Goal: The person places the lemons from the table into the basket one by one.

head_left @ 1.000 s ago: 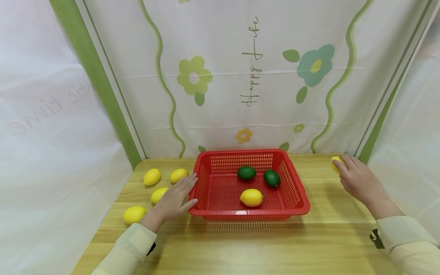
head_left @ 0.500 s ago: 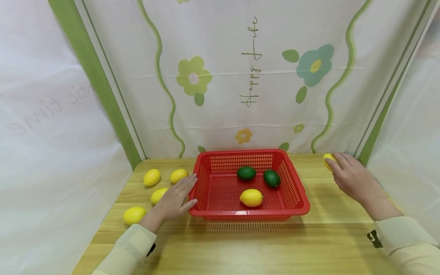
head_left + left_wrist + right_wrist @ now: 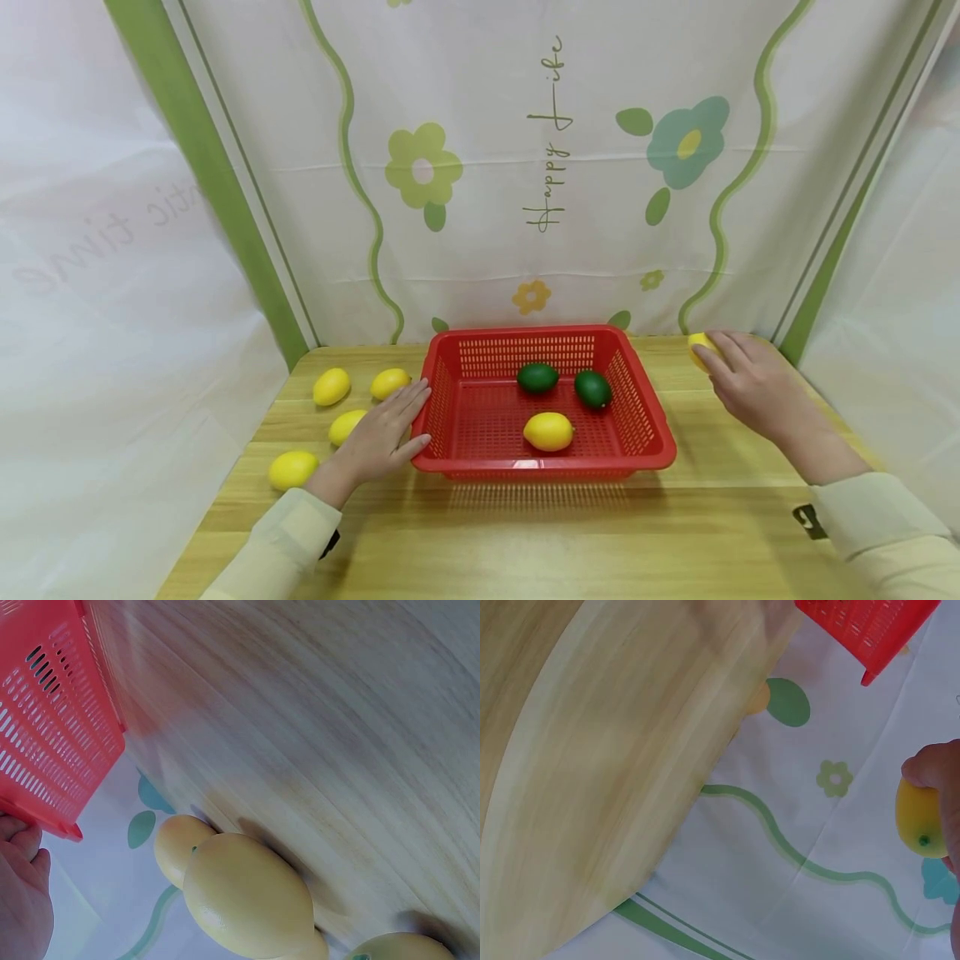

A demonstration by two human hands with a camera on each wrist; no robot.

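My right hand [image 3: 752,385] holds a yellow lemon [image 3: 701,350] between thumb and fingers, above the table to the right of the red plastic basket [image 3: 656,450]. In the right wrist view the thumb lies over that same lemon [image 3: 917,821]. With fingers straight, my left hand [image 3: 384,435] rests on the basket's left rim. Inside the basket are a yellow lemon [image 3: 549,432] and two dark green lemon-shaped fruits, one at the back [image 3: 537,377] and another by the right wall [image 3: 593,389].
Several lemons lie left of the basket, among them a back-left lemon [image 3: 332,387] and a front lemon [image 3: 293,470]. One lemon [image 3: 348,427] is partly behind my left hand. A patterned white curtain [image 3: 480,250] rises behind the wooden table [image 3: 525,542].
My right hand has moved left toward the basket, carrying the lemon. The left hand, the basket and the other fruits have stayed in place.
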